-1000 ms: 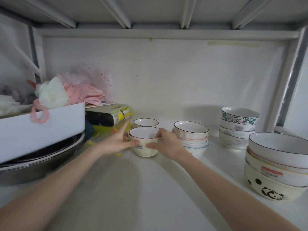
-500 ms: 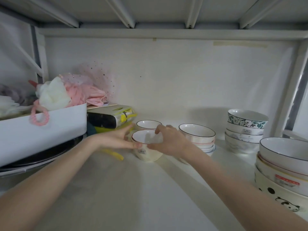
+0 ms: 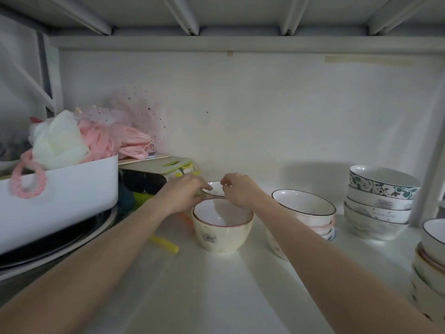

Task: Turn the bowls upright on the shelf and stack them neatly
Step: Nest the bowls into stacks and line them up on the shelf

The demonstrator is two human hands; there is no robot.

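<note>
The cream bowl (image 3: 222, 226) stands upright on the white shelf (image 3: 192, 297), mouth facing up, near the centre of the head view. Directly behind it, at 12 o'clock, sits a smaller white bowl (image 3: 215, 188), also mouth up; most of its body is hidden by the cream bowl and by both hands. The left hand (image 3: 184, 195) pinches the small bowl's rim on the 9 o'clock side, thumb on the rim edge. The right hand (image 3: 239, 190) has its fingers curled at the rim on the 3 o'clock side; whether they actually clamp the rim cannot be told. At 3 o'clock of the cream bowl stands a nested stack of black-rimmed bowls (image 3: 304, 213), upright, partly covered by the right forearm. Farther at 3 o'clock is a taller stack topped by a green floral bowl (image 3: 382, 180). A further stack (image 3: 431, 266) is cut off by the right frame edge. At 9 o'clock a white bin (image 3: 60, 201) holds pink fabric.
</note>
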